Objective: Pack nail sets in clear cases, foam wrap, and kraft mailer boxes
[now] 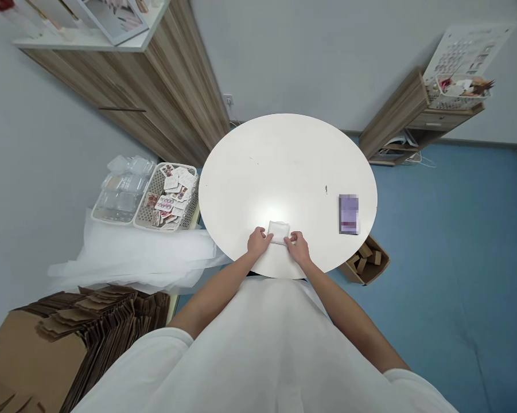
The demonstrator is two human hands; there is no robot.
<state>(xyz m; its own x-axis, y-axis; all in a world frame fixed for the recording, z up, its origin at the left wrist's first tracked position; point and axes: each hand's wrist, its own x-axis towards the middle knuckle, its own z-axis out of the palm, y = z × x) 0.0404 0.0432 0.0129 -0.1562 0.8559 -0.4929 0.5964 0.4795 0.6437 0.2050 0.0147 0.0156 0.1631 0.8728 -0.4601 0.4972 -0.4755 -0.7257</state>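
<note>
White squarish packet (279, 231) | left hand (259, 242), right hand (299, 248) | half-curled, touching its edges, grip unclear

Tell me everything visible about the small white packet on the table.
The small white packet is flat and roughly square, apparently wrapped in thin, soft sheeting. It lies on the table near the person, with the left hand's fingers at its left edge and the right hand's at its lower right corner. Its contents are hidden.

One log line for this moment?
left hand: at flat white rectangular packet, left side | right hand: right side | surface: white rounded table
</note>
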